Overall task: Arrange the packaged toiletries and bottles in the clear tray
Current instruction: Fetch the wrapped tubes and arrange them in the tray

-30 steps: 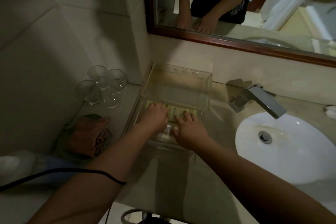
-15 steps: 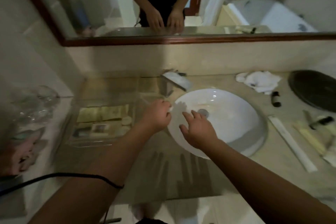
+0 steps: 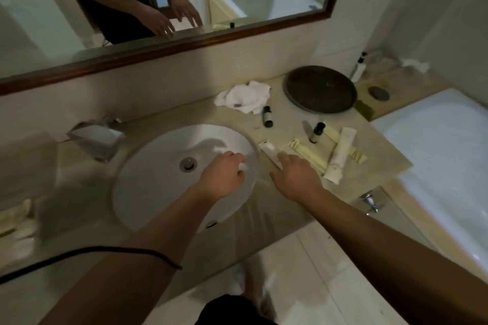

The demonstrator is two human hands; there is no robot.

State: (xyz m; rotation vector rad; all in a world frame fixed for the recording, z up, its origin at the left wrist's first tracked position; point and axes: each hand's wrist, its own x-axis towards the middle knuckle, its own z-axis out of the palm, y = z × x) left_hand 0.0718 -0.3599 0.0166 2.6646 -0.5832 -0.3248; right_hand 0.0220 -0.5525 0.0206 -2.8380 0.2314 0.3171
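My left hand (image 3: pixel 223 177): over sink (image 3: pixel 158 174), fingers curled, I cannot tell any hold | my right hand (image 3: pixel 295 179): fingers extended, tips at long white packet (image 3: pixel 268 152) | upright bottle (image 3: pixel 315 132) and tube (image 3: pixel 340 153) beyond it | clear tray (image 3: pixel 26 161) far left of my left hand, blurred

Dim, warm light; soft shadows in sink (image 3: pixel 158 182). Motion blur at counter (image 3: pixel 287 116) left edge; wide-angle bend twd corners; bathtub (image 3: pixel 438 155) brightest.
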